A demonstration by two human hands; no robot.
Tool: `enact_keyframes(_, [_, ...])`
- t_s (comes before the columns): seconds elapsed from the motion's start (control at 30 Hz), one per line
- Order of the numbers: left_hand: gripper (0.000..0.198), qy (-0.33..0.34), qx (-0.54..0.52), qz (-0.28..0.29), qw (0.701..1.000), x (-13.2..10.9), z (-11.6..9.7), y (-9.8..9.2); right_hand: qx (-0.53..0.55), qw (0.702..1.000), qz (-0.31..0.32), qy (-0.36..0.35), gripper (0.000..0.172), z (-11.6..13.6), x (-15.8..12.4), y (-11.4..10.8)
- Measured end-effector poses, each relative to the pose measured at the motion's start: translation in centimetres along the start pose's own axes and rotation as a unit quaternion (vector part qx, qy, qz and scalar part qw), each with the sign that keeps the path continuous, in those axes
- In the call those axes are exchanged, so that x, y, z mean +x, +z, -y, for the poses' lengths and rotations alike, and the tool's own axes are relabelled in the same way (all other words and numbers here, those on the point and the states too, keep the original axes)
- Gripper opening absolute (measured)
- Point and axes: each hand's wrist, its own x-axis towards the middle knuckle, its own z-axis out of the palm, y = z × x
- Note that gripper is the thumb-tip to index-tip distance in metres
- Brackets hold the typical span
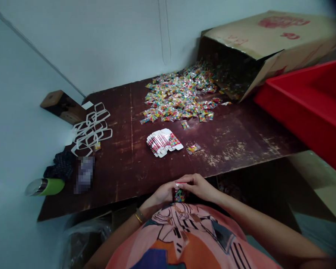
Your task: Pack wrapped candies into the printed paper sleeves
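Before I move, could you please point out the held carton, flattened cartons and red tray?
Held carton [180, 195]: head view, printed face.
Flattened cartons [162, 142]: head view, stack's middle.
Red tray [299, 117]: head view, outer side wall.

Glossy plastic sachets [179, 98], matt cardboard carton [263, 39], tabletop [119, 145] — scuffed

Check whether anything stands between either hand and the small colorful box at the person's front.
Nothing visible does: the left hand holds the small colorful box at its side, and the right hand's fingertips are at its white end.
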Motion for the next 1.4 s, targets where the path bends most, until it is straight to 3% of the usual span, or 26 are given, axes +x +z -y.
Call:
enact_keyframes(0.17, [0.053, 0.0, -0.021, 0.036, 0.999, -1.0, -0.2, 0.1, -0.003, 1.0, -0.013, 0.007, 0.037, -0.6, 0.4, 0.0])
enact_keyframes(0.3, [0.058, 0.028, 0.035, 0.014, 0.999, -2.4, -0.7, 0.2, -0.098, 0.989, -0.003, -0.107, 0.03, -0.8, -0.4, 0.1])
enact_keyframes(0.47, [0.06, 0.059, 0.18, -0.045, 0.981, -2.5, -0.8, 0.3, -0.274, 0.939, 0.036, -0.202, 0.032, -0.5, -1.3, -1.0])
enact_keyframes(0.53, [0.06, 0.103, 0.251, -0.069, 0.96, -2.4, -1.2, 0.5, -0.317, 0.924, 0.023, -0.214, 0.031, -0.3, -0.2, -3.0])
enact_keyframes(0.67, [0.041, 0.138, 0.438, -0.105, 0.882, -3.5, -3.5, 0.4, -0.426, 0.878, -0.149, -0.158, 0.041, -1.0, 2.9, -7.6])
enact_keyframes(0.73, [0.034, 0.115, 0.51, -0.119, 0.844, -4.8, -5.0, -0.2, -0.474, 0.857, -0.147, -0.14, 0.057, -2.2, 3.1, -8.2])
enact_keyframes(0.8, [0.028, 0.086, 0.535, -0.127, 0.831, -6.2, -6.2, -1.1, -0.492, 0.852, -0.089, -0.156, 0.071, -3.9, 2.1, -7.3])
enact_keyframes(0.87, [0.021, 0.085, 0.496, -0.158, 0.85, -7.1, -6.9, -1.8, -0.479, 0.856, -0.063, -0.182, 0.065, -5.6, 0.4, -5.4])
enact_keyframes(0.97, [0.027, 0.128, 0.313, -0.209, 0.918, -6.8, -6.9, -2.1, -0.394, 0.891, -0.089, -0.205, 0.037, -6.5, -1.9, -2.6])
enact_keyframes(1.07, [0.037, 0.144, 0.158, -0.176, 0.961, -5.0, -6.1, -1.5, -0.237, 0.95, -0.124, -0.163, 0.023, -4.5, -2.2, -0.9])
enact_keyframes(1.2, [0.044, 0.156, 0.187, -0.152, 0.958, -2.9, -4.8, -0.3, -0.117, 0.982, -0.094, -0.117, 0.021, 0.6, -0.5, -1.8])
enact_keyframes(1.3, [0.043, 0.126, 0.297, -0.136, 0.937, -2.6, -4.3, 0.5, -0.193, 0.966, -0.079, -0.155, 0.017, 3.6, 0.9, -4.0])
enact_keyframes(1.4, [0.044, 0.096, 0.348, -0.112, 0.926, -2.6, -4.0, 1.1, -0.313, 0.931, -0.063, -0.179, 0.016, 4.8, 1.8, -5.3])
